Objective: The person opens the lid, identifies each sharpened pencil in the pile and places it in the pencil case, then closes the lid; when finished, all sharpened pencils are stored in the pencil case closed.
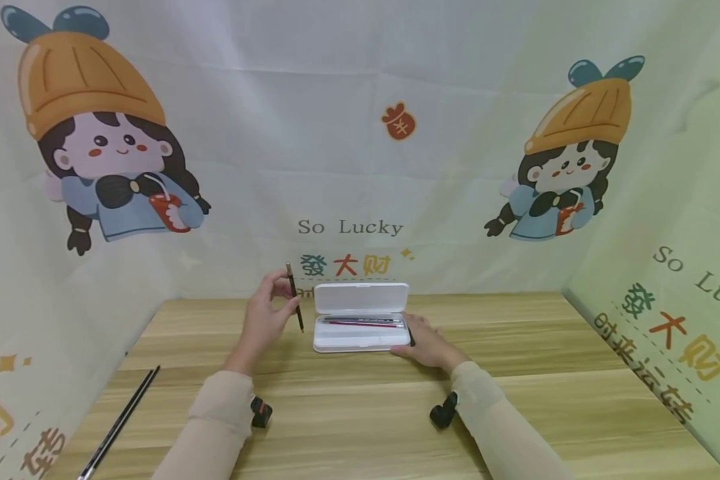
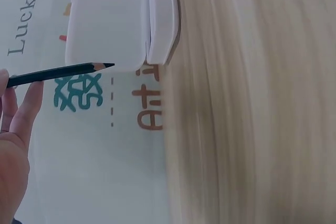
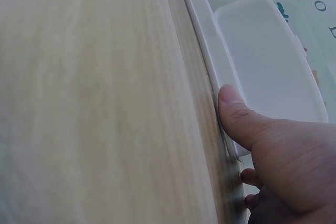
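Note:
My left hand [image 1: 265, 323] is raised left of the white pencil case and pinches a dark pencil [image 1: 296, 301] between thumb and fingers. In the left wrist view its sharpened tip [image 2: 108, 65] overlaps the case's lid. The pencil case [image 1: 342, 347] lies on the table with its lid [image 1: 360, 299] standing up at the back. Inside lie a red pencil [image 1: 366, 325] and a grey one behind it. At the case's right end, my right hand [image 1: 430, 343] grips it, with the thumb [image 3: 231, 95] on the front wall and the other fingers partly hidden.
Two long thin black sticks [image 1: 122, 421] lie side by side on the wooden table [image 1: 348, 413] at the left. A printed cloth [image 1: 252, 167] hangs behind the table's far edge and along both sides. Small black cameras sit on both wrists.

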`<state>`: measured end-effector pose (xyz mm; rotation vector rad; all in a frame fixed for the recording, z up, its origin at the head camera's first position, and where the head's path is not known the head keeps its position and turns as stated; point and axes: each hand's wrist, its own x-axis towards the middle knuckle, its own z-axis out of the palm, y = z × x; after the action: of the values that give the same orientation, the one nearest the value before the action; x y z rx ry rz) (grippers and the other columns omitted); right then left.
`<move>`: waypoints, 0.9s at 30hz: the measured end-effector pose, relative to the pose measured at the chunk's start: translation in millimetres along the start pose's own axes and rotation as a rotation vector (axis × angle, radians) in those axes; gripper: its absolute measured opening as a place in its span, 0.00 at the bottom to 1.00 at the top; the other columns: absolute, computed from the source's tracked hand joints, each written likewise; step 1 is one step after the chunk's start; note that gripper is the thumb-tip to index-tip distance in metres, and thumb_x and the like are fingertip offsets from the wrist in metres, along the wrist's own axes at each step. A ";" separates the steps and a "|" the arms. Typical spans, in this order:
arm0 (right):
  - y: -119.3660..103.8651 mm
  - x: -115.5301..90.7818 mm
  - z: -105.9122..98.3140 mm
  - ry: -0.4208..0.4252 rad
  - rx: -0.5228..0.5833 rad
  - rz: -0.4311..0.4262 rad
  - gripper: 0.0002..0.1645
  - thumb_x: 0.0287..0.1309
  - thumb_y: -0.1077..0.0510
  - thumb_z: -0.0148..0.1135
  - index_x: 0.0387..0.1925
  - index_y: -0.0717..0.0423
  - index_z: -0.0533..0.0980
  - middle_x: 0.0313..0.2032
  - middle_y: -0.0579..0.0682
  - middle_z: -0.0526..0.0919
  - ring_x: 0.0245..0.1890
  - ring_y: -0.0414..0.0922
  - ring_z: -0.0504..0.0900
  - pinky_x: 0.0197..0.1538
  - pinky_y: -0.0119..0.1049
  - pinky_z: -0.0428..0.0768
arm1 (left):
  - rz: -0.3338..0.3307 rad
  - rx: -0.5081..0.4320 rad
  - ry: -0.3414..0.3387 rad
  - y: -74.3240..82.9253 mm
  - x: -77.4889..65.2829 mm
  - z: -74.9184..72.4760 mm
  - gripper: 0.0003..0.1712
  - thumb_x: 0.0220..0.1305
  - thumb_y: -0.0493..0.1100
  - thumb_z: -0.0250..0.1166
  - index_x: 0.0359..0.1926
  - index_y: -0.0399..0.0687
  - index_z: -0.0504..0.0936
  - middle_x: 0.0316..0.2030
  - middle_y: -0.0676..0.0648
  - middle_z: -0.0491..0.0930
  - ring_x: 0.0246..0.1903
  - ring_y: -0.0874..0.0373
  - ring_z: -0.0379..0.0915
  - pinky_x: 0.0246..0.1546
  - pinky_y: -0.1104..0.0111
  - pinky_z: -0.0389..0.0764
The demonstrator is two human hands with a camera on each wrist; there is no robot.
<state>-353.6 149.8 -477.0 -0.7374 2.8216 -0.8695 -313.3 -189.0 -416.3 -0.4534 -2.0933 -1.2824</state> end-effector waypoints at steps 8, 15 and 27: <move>2.5 0.8 1.9 0.005 0.011 0.001 0.51 0.66 0.43 0.66 0.79 0.55 0.52 0.75 0.64 0.59 0.75 0.67 0.50 0.69 0.75 0.47 | 0.002 -0.011 0.014 -7.3 4.2 23.3 0.29 0.56 0.23 0.71 0.58 0.36 0.73 0.37 0.37 0.82 0.39 0.44 0.79 0.49 0.51 0.80; 0.7 0.8 0.4 0.008 0.007 0.003 0.50 0.66 0.44 0.66 0.79 0.55 0.52 0.75 0.62 0.60 0.75 0.65 0.52 0.69 0.73 0.49 | 0.017 0.019 -0.019 -13.3 11.6 38.0 0.28 0.56 0.23 0.71 0.57 0.34 0.73 0.38 0.37 0.82 0.39 0.44 0.80 0.50 0.52 0.80; 0.5 -1.7 -0.4 0.008 0.020 -0.003 0.51 0.66 0.45 0.66 0.79 0.56 0.52 0.76 0.62 0.59 0.76 0.66 0.50 0.68 0.74 0.48 | 0.141 0.105 -0.071 -28.3 9.6 52.1 0.29 0.50 0.20 0.70 0.55 0.30 0.73 0.33 0.38 0.80 0.34 0.46 0.79 0.43 0.55 0.83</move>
<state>-352.3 151.2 -477.0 -0.7367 2.8158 -0.9013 -354.3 -156.5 -445.6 -0.5972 -2.1344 -1.0850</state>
